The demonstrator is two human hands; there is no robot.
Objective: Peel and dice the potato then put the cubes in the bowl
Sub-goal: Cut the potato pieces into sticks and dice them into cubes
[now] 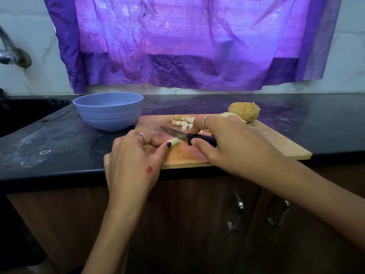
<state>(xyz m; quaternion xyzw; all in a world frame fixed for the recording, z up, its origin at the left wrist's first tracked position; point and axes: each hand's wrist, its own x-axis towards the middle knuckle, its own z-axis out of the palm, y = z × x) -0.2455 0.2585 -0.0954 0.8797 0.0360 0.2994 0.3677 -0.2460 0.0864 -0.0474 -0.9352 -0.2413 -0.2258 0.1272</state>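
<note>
On the rectangular wooden cutting board (256, 139), which lay on the black stone countertop (59, 145) with its near edge at the counter's front, a pale peeled potato stick (174, 141) rested under both hands. The left hand (132, 161) pinched the stick's near end between thumb and curled fingers, holding it flat to the board. The right hand (231, 143) was wrapped around the black handle of a small steel-bladed kitchen knife (185, 135), forefinger laid along the top, the blade just above the stick's far end. Behind the blade sat a small heap of pale potato cubes (183, 121). At the board's far right corner lay a yellowish, partly skinned potato piece (245, 114). Left of the board, just beside its corner, stood a round light-blue plastic bowl (108, 113). A crumpled purple plastic sheet (187, 42) hung on the wall behind.
</note>
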